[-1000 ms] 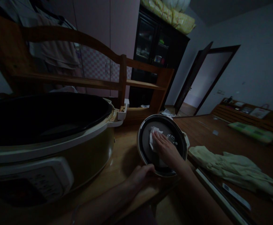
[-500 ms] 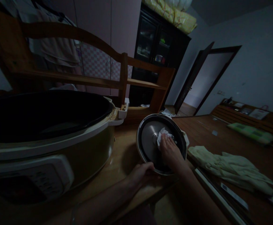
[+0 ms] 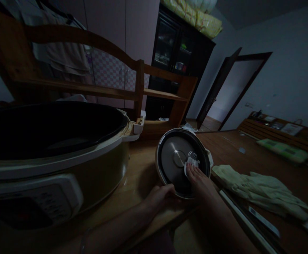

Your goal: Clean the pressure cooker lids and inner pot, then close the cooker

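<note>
A round pressure cooker lid (image 3: 170,155) stands tilted on the wooden desk (image 3: 135,173), its metal inner side facing me. My left hand (image 3: 160,197) grips the lid's lower left rim, thumb over the edge and the other fingers hidden beneath. With my right hand (image 3: 197,176) I press a white tissue (image 3: 192,163) against the inner face, just below a small valve fitting at its right. To the left is the open electric pressure cooker (image 3: 103,169), with a dark inner pot (image 3: 64,123) and a front control panel.
A wooden shelf rail (image 3: 139,84) runs behind the cooker. At right, a pale green cloth (image 3: 262,187) and a white remote-like object (image 3: 264,221) lie beyond the desk edge. A dark glass-door cabinet (image 3: 180,53) and a doorway (image 3: 233,84) are farther back.
My right hand has slid the tissue down and to the right over the lid's inside, uncovering its round centre. My left hand keeps its hold on the rim, and the lid has shifted slightly.
</note>
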